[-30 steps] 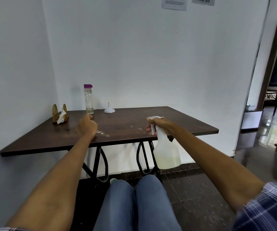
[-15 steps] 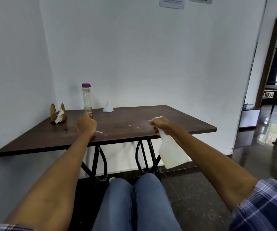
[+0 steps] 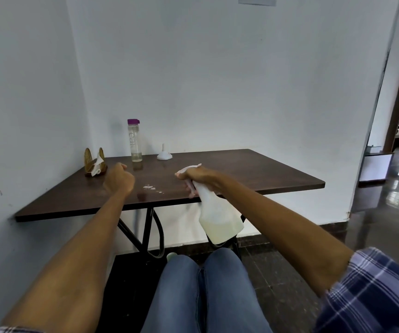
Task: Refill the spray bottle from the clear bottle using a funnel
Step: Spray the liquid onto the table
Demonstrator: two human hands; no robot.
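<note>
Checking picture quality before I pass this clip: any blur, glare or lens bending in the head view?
Head view: the spray bottle and right hand are smeared by motion; the clear bottle and funnel stay fairly sharp; wall edges bow from the wide lens; the glossy floor at right shows window glare; the light is soft and even.

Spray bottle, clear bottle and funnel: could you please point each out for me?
spray bottle (image 3: 220, 219): head view, on its translucent body
clear bottle (image 3: 134, 143): head view, on its clear wall below the purple cap
funnel (image 3: 163, 155): head view, on its white cone

single head-worn wide view, forward and down over outstretched arms toward a table (image 3: 253, 174) against the wall
</note>
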